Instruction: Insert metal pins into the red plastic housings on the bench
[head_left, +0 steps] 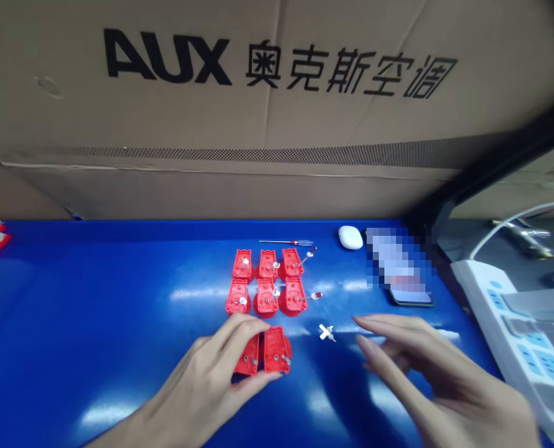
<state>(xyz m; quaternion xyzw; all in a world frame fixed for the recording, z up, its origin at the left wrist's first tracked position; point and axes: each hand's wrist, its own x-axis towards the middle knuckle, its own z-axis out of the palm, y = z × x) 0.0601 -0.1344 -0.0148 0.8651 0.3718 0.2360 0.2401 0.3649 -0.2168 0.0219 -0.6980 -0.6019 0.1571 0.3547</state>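
While the left hand (216, 361) grips a red housing (275, 350), the right hand (428, 370) hovers half-open near a white piece (326, 332).

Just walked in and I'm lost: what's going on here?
A person's left hand holds a red part, partly covering another red part beside it. The right hand hovers, open, near a small white cross-shaped piece on the blue table. Beyond, six more red parts sit in two rows of three.
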